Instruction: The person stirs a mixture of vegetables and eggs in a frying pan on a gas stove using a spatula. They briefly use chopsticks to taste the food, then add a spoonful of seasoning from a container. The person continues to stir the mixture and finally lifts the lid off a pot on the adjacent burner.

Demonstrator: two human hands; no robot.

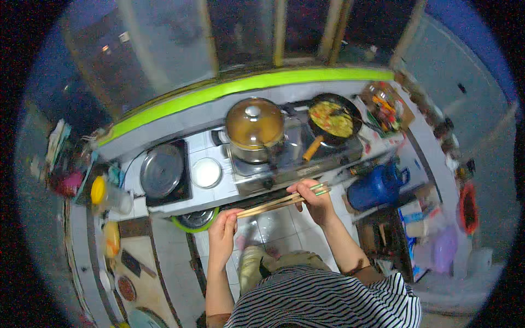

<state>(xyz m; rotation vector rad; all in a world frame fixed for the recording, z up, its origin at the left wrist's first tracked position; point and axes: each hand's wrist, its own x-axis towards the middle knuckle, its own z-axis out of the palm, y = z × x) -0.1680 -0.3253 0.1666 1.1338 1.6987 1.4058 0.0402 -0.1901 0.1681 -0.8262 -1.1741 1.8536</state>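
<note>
A pair of wooden chopsticks (268, 206) with green bands near one end spans the gap between my hands, in front of the counter. My left hand (223, 227) pinches the plain tips. Around the green-banded end closes my right hand (313, 201). Beyond them, on the gas stove (293, 158), stands a steel pot (255, 133) with a glass lid; something yellowish-brown shows through it. To its right sits a dark wok (352, 107) with a wooden handle. The wok holds yellow-green cooked food (332, 119) with red bits, and a dark utensil rests in it.
Left of the stove are a small white bowl (206, 173) and a round dark pan or lid (163, 170) on a black base. A yellow-capped jar (108, 196) stands farther left. On the right are a blue jug (375, 186) and a bag of colourful items (383, 106).
</note>
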